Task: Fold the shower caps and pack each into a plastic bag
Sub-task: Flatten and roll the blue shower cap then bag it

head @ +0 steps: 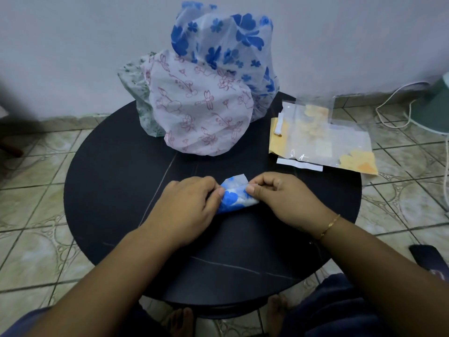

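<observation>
We have a blue-flowered shower cap (237, 195) on the near middle of the round black table (116, 166), already reduced to a small wad. Our left hand (188, 205) and right hand (283, 198) close on it from either side — fingers curled tight, thumbs (251, 189) and forefingers pinching the plastic at each end. Nothing else is in either hand.

Step in hand, as we judge it: the last tightening fold on this cap, before bagging.

At the back of the table, a heap of unfolded caps: a pink-printed one (199, 113) in front, a larger blue-flowered one (226, 45) behind it, a green-printed one (136, 93) to the left. At the right edge, well apart from our hands, lies a stack of clear plastic bags (320, 139) — at least one seems to hold a folded yellow cap already.

Next move calls for keeping the wad pressed with one hand so it does not spring open, while the other reaches right for an empty bag and finds its mouth.
</observation>
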`<state>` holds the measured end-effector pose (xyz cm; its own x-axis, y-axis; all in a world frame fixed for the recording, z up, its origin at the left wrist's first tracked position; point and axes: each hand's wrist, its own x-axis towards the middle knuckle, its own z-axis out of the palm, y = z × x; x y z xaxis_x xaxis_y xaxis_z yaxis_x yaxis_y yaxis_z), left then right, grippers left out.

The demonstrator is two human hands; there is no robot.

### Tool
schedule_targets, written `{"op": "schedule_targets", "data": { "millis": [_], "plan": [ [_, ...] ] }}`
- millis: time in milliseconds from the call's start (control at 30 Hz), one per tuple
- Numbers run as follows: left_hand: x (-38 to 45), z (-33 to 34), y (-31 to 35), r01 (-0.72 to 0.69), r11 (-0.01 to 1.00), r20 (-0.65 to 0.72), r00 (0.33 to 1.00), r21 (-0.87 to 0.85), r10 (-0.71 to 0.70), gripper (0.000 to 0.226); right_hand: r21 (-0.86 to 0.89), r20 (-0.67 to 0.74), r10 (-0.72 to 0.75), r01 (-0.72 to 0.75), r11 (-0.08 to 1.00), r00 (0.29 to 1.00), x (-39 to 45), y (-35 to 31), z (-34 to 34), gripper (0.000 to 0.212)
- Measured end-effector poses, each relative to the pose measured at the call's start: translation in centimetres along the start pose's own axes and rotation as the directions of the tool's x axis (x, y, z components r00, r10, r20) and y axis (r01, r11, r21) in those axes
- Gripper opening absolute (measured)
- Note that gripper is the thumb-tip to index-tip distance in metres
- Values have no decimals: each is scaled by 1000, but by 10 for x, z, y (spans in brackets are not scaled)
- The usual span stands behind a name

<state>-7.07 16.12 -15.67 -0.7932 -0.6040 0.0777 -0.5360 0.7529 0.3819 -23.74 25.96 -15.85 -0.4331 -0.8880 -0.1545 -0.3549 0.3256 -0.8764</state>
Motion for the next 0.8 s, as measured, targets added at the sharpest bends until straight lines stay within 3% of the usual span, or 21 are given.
{"op": "schedule_targets", "data": {
  "millis": [133, 200, 267, 400, 600, 667, 800],
  "plan": [
    [5, 14, -8, 5, 999, -52, 999, 31, -3, 51, -124, -154, -58, 39, 991, 986, 1, 2, 15, 2],
    [5, 19, -10, 6, 999, -108, 994, 52, 0, 64, -249, -185, -168, 119, 961, 968, -3, 2, 16, 13],
    [5, 20, -10, -7, 998, -153, 988, 64, 17, 63, -309, -122, -247, 200, 930, 961, -5, 3, 10, 23],
    [3, 19, -10, -76, 997, -201, 977, 13, 77, 52, -504, 153, -245, 289, 814, 957, -4, 7, -3, 46],
    [3, 18, -18, -212, 974, -212, 951, 76, 223, 61, -687, 199, -348, 384, 617, 916, -1, 5, 1, 37],
    [3, 15, -22, -202, 970, -244, 942, 134, 230, 56, -671, 207, -320, 372, 642, 924, 2, 4, 1, 35],
    [-2, 9, -20, -88, 956, -292, 941, 281, 172, 52, -489, 128, -244, 275, 828, 961, 9, 2, 7, 25]
  ]
}}
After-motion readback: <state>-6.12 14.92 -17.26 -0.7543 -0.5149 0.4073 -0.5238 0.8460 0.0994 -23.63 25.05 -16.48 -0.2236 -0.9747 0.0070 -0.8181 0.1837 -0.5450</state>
